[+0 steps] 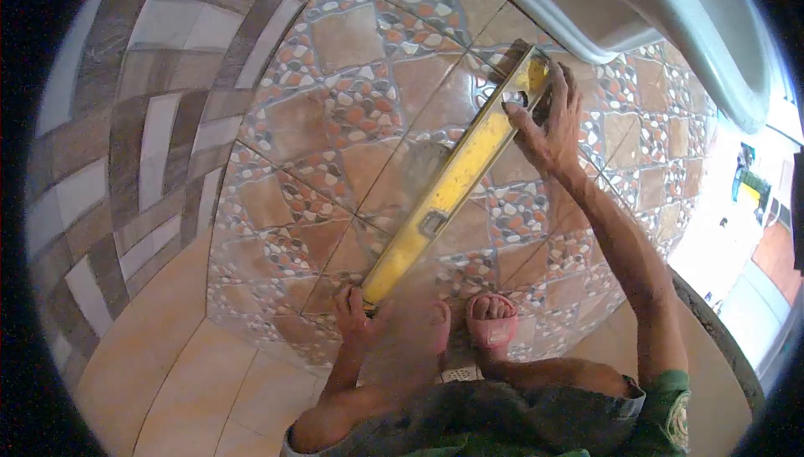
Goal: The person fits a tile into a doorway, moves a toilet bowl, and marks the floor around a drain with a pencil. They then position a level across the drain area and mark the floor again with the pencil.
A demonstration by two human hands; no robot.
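Observation:
A long yellow spirit level (452, 185) lies diagonally across the patterned floor tiles, from near my feet toward the white toilet's base. My right hand (548, 126) grips its far end, with the thumb on the near side and the fingers over the far corner. At the near end, my left hand (353, 319) is closed on the level's tip, partly blurred by a smear on the lens. A vial window shows in the level's lower half.
The white toilet (603, 13) rises at the top right. Grey and white tiles cover the wall (142, 122) at left. My feet in pink slippers (492, 323) stand near a drain grate (461, 374). A bright doorway area with several items is at right.

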